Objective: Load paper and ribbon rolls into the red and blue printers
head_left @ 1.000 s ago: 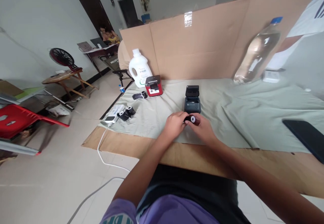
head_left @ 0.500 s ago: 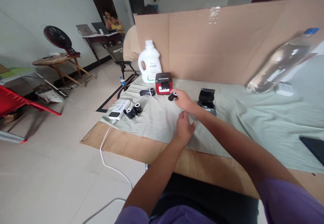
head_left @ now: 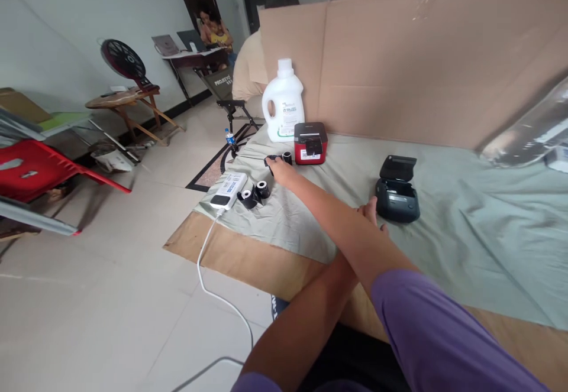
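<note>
My right hand (head_left: 280,170) reaches across to the left side of the cloth, its fingers closed over a black roll (head_left: 268,164) that they mostly hide. Right beside it stands another small black roll with a white core (head_left: 287,158). Two more black rolls (head_left: 255,194) sit in front of that hand, next to a white power strip (head_left: 228,191). Under my crossed right forearm, my left hand (head_left: 371,211) is partly hidden, with its fingers apart and seemingly empty. It is close to the left side of a black portable printer (head_left: 398,197), whose lid is raised.
A red and black box-shaped device (head_left: 310,143) stands before a white jug (head_left: 284,108). Behind them rises a cardboard panel (head_left: 377,67). A large clear bottle (head_left: 528,123) leans at right. The white cable (head_left: 204,279) hangs off the table's front edge. People sit at a far desk.
My right hand has moved left with the black roll, from in front of the red device to the other rolls. My left hand has shifted right, toward the printer. The view has turned slightly left.
</note>
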### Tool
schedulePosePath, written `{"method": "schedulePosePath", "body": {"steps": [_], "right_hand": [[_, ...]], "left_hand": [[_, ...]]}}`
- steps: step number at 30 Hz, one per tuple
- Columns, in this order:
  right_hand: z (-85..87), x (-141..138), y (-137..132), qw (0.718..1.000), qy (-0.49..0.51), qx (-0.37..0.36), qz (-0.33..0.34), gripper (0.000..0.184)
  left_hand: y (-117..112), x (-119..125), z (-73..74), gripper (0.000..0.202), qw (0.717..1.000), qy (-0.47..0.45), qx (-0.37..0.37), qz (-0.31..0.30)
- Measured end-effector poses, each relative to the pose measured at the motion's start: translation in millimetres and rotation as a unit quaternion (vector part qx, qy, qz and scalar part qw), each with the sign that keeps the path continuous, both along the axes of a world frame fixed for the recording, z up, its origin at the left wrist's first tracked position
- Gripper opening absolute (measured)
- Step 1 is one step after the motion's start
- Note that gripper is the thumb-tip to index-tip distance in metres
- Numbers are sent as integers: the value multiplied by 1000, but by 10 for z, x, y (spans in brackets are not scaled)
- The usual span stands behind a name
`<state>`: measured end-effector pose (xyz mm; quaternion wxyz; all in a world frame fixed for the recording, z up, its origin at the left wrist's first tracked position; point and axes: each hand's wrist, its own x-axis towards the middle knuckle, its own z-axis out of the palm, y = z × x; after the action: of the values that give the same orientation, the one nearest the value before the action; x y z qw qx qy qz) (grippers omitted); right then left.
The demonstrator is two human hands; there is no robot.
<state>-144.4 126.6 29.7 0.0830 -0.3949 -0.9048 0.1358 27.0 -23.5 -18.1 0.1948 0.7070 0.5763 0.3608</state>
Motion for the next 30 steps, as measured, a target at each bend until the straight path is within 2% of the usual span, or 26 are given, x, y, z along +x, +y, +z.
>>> {"method": "schedulePosePath", "body": {"steps": [3,9,13,17,20,24,30], "right_hand": [[-93,-28,-24,1000,-1,-10,-19,71],[-45,37,-33,999,-7,-23,-37,78],[-74,137,-18,996,58,-30,-66,86],[-145,271,-4,987,112,-36,-113,89],[-204,360,-38,979,124,-35,-156,81],[-299,417,-123,973,129,-27,-191,54],[-369,391,-207,971,138,-36,-191,28]], "left_hand": [[-56,6,53,67,999,-44,-28,4],[-98,-13,163,64,996,-82,-35,2],[-104,-48,242,66,993,-88,-76,18],[-108,-24,218,68,994,-73,-83,-5],[-117,11,172,67,997,-41,-67,-24],[-129,21,143,67,997,14,-61,-50],[-121,36,47,65,997,57,-28,-42]]}}
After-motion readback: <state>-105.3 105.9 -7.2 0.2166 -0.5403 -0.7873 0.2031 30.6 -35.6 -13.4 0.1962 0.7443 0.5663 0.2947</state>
